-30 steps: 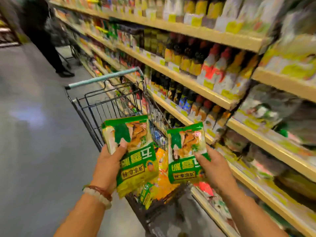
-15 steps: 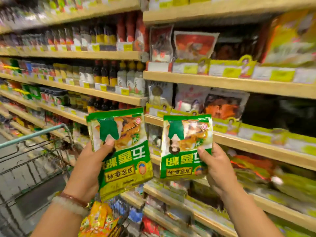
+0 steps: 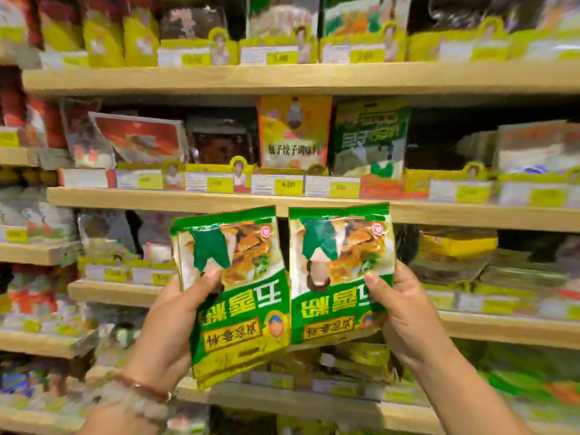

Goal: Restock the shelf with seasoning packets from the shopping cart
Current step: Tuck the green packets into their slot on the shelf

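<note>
Two packets held up before the shelf

The left hand (image 3: 169,321) grips the left packet (image 3: 235,293), thumb on its front; the right hand (image 3: 405,315) grips the right packet (image 3: 339,274) likewise. Both packets are upside down, side by side, edges nearly touching, before the shelf (image 3: 219,200).

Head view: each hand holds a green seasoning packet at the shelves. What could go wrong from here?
1. Both green packets, left packet and right packet, are upside down and may be shelved with inverted print.
2. With left hand and right hand both occupied, neither can clear space among the crowded yellow packet row.
</note>
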